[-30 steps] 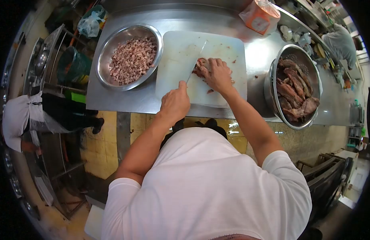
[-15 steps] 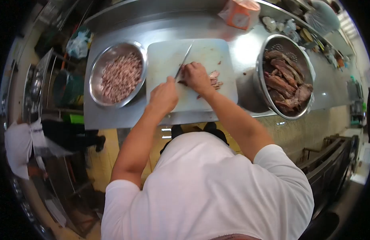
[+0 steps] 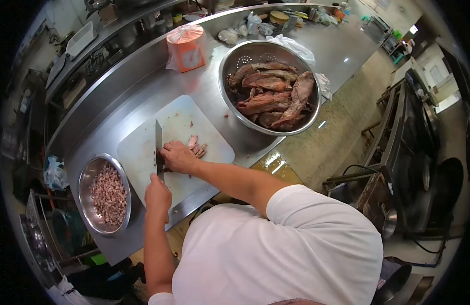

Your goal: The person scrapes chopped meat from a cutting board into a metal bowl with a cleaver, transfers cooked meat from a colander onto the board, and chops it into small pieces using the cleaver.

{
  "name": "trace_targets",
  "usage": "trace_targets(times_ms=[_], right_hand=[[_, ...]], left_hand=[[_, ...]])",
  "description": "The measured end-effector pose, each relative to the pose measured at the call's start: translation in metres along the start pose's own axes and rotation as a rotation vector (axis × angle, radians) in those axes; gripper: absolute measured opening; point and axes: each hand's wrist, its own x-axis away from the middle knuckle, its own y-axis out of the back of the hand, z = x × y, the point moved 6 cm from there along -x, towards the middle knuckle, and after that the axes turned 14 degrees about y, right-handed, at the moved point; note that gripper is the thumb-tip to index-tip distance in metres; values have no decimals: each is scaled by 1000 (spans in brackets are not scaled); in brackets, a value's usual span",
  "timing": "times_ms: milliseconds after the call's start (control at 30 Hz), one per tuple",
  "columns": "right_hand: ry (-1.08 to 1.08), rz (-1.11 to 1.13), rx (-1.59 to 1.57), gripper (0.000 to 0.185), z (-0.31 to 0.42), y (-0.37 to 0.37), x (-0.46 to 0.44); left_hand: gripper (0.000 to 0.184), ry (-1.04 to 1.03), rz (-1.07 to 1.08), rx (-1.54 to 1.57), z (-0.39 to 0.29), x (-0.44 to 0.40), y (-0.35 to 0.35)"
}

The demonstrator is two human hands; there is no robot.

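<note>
My left hand (image 3: 157, 195) is closed around the handle of a long-bladed knife (image 3: 158, 140), whose blade points away across the white cutting board (image 3: 134, 142). My right hand (image 3: 178, 156) lies close against the right side of the blade, its fingers curled down over a piece of meat. Most of that piece is hidden, with only a dark edge showing below the fingers. Several cut strips of meat (image 3: 194, 145) rest on the board just to the right of my right hand. Tiny bits cling to or lie beside the blade.
A steel bowl of diced meat (image 3: 110, 195) stands left of the board. Behind and to the right, a perforated steel colander (image 3: 225, 96) holds large dark pieces of meat (image 3: 275, 94). An orange scale (image 3: 186, 51) in plastic wrap stands on the steel table (image 3: 143, 81). A white cloth (image 3: 296, 48) lies behind the colander.
The view has turned to the right, so the board, bowl and colander appear shifted left and tilted. My left hand still grips the knife, and my right hand remains on the meat beside it.
</note>
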Motion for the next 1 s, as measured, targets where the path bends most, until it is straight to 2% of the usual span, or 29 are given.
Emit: trace_targets(times_ms=[167, 233, 300, 400, 500, 600, 667, 700, 767, 867, 1000], right_hand=[[-49, 66, -31, 21, -6, -3, -1], [-96, 127, -43, 25, -6, -1, 0], [5, 87, -67, 17, 3, 8, 2], [16, 89, -113, 16, -5, -1, 6], [-22, 123, -172, 25, -13, -11, 12], [-15, 169, -162, 29, -15, -12, 16], [-14, 117, -229, 21, -11, 0, 11], [-23, 109, -270, 17, -12, 2, 9], [20, 115, -238, 16, -11, 9, 9], [23, 152, -100, 19, -5, 23, 11], [48, 163, -118, 20, -6, 19, 14]], left_hand=[[20, -103, -15, -32, 0, 1, 26], [20, -50, 47, -44, 7, 16, 23], [20, -16, 70, -31, 8, 4, -2], [17, -65, 10, 53, -6, -23, 2], [18, -37, 68, 8, -1, 10, 30], [28, -2, 97, 29, 4, 1, -9], [28, 19, 93, 69, -12, -15, 2], [22, -33, 39, 62, -10, -22, 6], [19, -69, -19, 59, -3, -15, 13], [20, -54, 55, 35, 4, 10, 6], [19, -96, 19, 76, -9, -22, -7]])
